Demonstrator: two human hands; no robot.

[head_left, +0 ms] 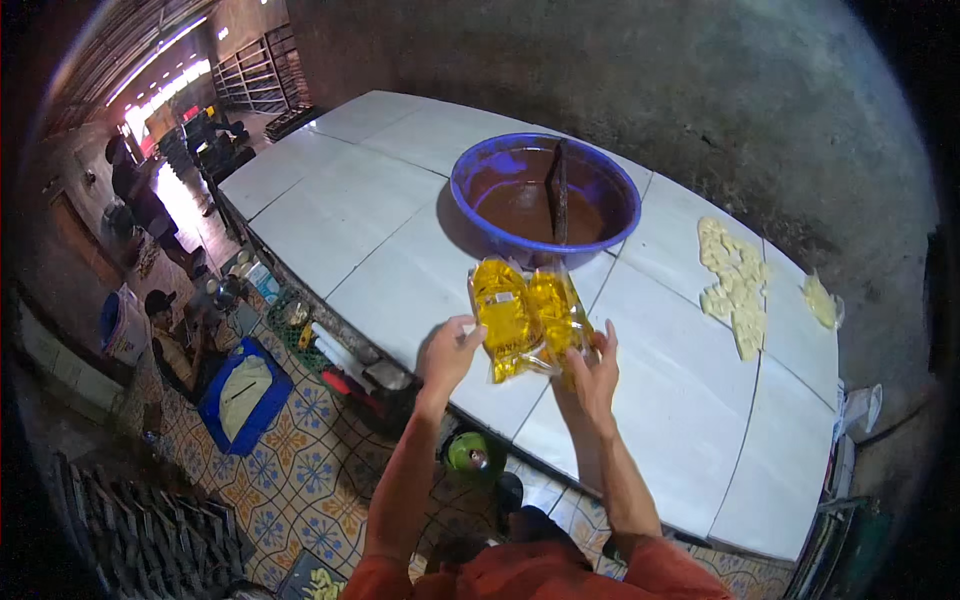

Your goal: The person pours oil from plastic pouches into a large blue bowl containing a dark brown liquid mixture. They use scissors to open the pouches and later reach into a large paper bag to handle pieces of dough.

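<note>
Two clear plastic pouches of golden-yellow liquid, which looks like oil, are side by side over the near edge of the white tiled table, below a blue basin. At the outer edge of the left pouch [503,310], my left hand [452,352] is closed, its fingertips on the plastic. My right hand [594,372] grips the lower right side of the right pouch [553,305], thumb in front. The far fingers of both hands are partly hidden. Brown liquid fills part of the blue basin [468,200], and a dark stick [558,190] leans in it.
Pale dough-like pieces [735,285] lie on the table [660,370] at right, near a small plastic bag [820,300]. A rough wall [660,80] borders the far side. On the floor at left, a person [170,335] sits by a blue tray [250,395]. A green round object [468,452] is below the table.
</note>
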